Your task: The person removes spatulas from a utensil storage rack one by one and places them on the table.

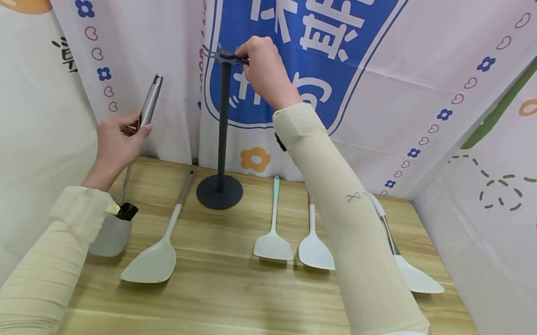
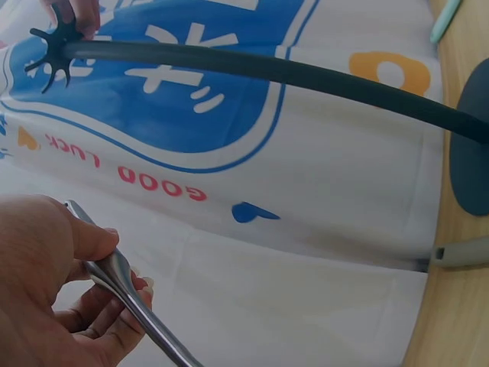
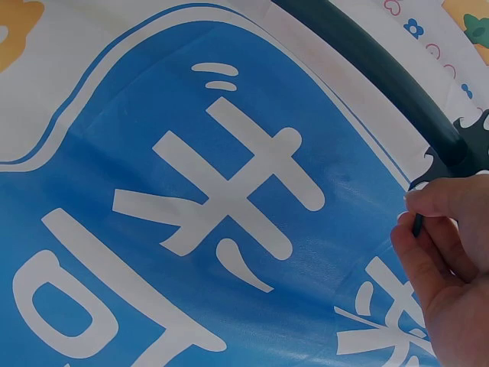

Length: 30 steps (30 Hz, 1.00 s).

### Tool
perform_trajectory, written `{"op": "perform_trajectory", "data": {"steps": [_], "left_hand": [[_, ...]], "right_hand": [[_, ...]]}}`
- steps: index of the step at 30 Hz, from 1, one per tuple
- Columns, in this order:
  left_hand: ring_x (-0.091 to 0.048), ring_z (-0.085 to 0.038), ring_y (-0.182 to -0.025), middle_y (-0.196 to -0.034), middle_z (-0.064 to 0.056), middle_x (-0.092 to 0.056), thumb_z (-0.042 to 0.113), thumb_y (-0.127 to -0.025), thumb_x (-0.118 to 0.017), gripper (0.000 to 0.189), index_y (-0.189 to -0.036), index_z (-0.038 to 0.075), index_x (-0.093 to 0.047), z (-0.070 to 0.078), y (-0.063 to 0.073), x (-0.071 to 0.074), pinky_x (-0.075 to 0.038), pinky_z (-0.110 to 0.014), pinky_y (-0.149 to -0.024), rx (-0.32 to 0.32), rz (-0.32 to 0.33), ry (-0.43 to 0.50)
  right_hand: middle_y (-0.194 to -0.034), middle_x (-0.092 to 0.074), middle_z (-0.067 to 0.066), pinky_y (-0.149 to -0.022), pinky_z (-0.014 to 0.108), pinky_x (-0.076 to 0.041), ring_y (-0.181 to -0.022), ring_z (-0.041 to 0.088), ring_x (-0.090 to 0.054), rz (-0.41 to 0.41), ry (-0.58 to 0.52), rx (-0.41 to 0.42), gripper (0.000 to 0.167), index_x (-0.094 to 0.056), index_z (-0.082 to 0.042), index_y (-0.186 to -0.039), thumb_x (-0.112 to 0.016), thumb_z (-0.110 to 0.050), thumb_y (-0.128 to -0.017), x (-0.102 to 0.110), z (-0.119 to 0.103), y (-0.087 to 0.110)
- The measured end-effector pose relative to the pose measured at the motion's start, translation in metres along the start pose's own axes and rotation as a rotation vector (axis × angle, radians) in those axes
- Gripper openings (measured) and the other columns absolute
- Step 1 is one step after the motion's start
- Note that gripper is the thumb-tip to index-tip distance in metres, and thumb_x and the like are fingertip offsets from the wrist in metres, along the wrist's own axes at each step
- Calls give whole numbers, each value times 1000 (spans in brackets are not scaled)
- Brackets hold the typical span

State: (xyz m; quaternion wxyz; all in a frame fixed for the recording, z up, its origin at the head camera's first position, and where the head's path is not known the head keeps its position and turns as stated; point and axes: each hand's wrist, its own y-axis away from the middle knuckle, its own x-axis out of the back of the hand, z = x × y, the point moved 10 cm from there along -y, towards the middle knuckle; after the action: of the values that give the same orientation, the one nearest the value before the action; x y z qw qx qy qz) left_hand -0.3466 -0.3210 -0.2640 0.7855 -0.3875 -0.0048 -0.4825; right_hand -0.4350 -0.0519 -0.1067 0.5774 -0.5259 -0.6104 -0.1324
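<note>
My left hand [image 1: 121,147] holds a ladle by its shiny metal handle [image 1: 151,100], with thumb and fingers around it. The ladle's grey bowl [image 1: 110,237] hangs at the lower left, partly behind the sleeve. A dark utensil stand [image 1: 223,129] rises from a round base, with a ring of hooks on top. My right hand [image 1: 264,68] pinches one of those hooks [image 3: 417,223] between thumb and fingers. In the left wrist view the hooked top [image 2: 55,50] is seen beyond the left hand.
A beige spatula [image 1: 154,262] lies left of the stand. Right of it lie a spatula with a mint handle [image 1: 273,246], a white spatula [image 1: 316,253] and another white turner [image 1: 419,279], partly behind the right arm. A printed cloth [image 1: 371,117] hangs behind the wooden table [image 1: 206,306].
</note>
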Motion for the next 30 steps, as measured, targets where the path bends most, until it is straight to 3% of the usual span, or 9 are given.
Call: {"op": "perform_trajectory", "data": {"steps": [16, 30], "left_hand": [[-49, 15, -67, -115, -34, -67, 15, -97, -67, 44, -138, 1, -58, -25, 5, -7, -42, -5, -57, 93, -88, -72], [-45, 17, -68, -113, -35, -66, 10, -98, -64, 44, -138, -5, -57, -48, 6, -15, -40, -3, -56, 93, -135, -130]], "right_hand": [[-134, -67, 3, -99, 17, -49, -111, 13, -65, -5, 1, -2, 31, -72, -13, -128, -55, -6, -104, 2, -1, -1], [-133, -67, 2, -99, 16, -48, -110, 13, -64, -7, -3, -9, 31, -73, -14, -127, -55, -6, -104, 0, 2, -1]]}}
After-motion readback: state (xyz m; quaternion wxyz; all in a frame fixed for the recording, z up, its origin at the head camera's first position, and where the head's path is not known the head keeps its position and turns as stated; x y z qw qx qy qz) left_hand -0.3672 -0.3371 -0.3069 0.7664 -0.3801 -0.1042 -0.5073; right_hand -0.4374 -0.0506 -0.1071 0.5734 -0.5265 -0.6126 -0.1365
